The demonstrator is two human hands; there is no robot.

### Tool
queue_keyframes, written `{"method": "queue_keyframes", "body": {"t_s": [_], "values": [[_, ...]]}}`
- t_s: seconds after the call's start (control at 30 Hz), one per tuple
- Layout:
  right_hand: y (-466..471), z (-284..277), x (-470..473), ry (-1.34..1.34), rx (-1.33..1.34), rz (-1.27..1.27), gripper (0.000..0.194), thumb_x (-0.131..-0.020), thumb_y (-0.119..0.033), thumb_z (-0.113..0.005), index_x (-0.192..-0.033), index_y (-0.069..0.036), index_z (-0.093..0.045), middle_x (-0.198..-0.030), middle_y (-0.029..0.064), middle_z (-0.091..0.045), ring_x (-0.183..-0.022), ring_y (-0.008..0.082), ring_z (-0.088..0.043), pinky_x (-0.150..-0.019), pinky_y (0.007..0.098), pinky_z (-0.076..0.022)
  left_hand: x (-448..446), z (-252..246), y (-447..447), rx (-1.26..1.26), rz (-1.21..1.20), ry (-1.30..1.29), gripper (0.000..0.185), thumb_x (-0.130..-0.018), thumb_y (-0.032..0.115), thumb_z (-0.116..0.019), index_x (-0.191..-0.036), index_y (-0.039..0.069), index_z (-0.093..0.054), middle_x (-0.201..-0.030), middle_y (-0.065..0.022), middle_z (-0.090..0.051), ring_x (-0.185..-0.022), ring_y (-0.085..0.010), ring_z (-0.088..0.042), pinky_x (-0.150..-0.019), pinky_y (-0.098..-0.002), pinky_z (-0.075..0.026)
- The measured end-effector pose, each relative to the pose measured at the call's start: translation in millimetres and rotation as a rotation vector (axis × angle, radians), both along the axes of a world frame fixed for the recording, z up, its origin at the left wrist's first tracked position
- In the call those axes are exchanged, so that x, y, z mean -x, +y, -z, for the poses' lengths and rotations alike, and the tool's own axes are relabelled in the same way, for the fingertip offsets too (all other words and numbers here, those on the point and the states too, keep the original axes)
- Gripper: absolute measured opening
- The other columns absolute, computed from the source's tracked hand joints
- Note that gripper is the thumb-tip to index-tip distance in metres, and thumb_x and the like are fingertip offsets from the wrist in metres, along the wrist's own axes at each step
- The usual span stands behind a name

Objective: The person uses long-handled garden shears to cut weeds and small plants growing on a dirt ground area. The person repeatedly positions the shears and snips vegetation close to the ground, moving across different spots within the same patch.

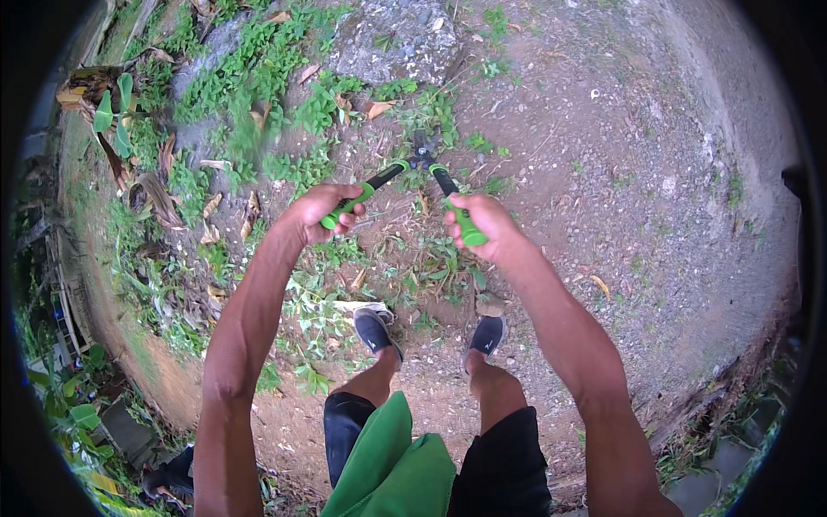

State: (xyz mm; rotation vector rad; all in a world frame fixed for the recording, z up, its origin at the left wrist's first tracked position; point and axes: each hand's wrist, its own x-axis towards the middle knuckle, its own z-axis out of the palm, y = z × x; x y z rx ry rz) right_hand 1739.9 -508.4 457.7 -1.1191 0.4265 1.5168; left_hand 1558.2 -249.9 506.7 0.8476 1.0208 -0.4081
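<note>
A pair of hedge shears with black-and-green handles is held out before me, low over the weedy ground. My left hand wraps the green grip of the left handle. Around the right handle's green grip my right hand is closed. The handles are spread apart in a V, and the dark blades point away from me into a clump of small green weeds. Much of the blades is hard to make out against the plants and soil.
A large rough rock lies beyond the blades. Leafy ground cover and dry leaves spread left, near a cut banana stump. Gravel lies to the right. A small stone touches my right shoe. Another person is at lower left.
</note>
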Motion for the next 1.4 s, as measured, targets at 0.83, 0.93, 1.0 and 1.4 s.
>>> {"method": "queue_keyframes", "body": {"t_s": [0.83,0.93,1.0,1.4], "values": [[-26.4,-128.2,323.7,0.150,0.413,-0.069,0.023,-0.105,-0.023,-0.064,-0.116,-0.004,-0.056,-0.080,0.0056,-0.062,-0.049,0.0176,-0.060,-0.042,0.0337,-0.0499,313.5,-50.2,-21.6,0.252,0.240,0.358,0.036,-0.106,0.039,-0.065,-0.121,0.008,-0.058,-0.081,-0.0037,-0.062,-0.054,-0.0130,-0.059,-0.043,-0.0302,-0.047],[-72.5,-132.9,282.3,0.137,0.388,-0.338,0.027,-0.105,-0.025,-0.066,-0.120,-0.004,-0.060,-0.079,0.0054,-0.063,-0.049,0.0154,-0.060,-0.041,0.0307,-0.0482,338.7,-48.2,14.1,0.227,0.357,0.394,0.038,-0.103,0.040,-0.070,-0.123,0.009,-0.061,-0.081,-0.0018,-0.062,-0.055,-0.0124,-0.059,-0.044,-0.0298,-0.045],[-88.7,-141.0,243.4,0.085,0.313,-0.485,0.031,-0.105,-0.029,-0.067,-0.123,-0.004,-0.062,-0.078,0.0044,-0.063,-0.050,0.0142,-0.061,-0.041,0.0303,-0.0471,370.9,-28.1,36.1,0.196,0.428,0.314,0.041,-0.102,0.040,-0.072,-0.126,0.008,-0.061,-0.080,-0.0009,-0.061,-0.054,-0.0118,-0.058,-0.044,-0.0290,-0.044],[29.5,-5.2,141.9,-0.490,0.268,-0.120,0.032,-0.107,-0.031,-0.064,-0.126,-0.006,-0.058,-0.074,0.0019,-0.061,-0.050,0.0135,-0.059,-0.042,0.0311,-0.0471,128.1,76.0,40.8,-0.211,0.262,0.022,0.046,-0.105,0.046,-0.066,-0.124,0.005,-0.059,-0.073,0.0008,-0.057,-0.051,-0.0094,-0.052,-0.043,-0.0285,-0.042]]}}
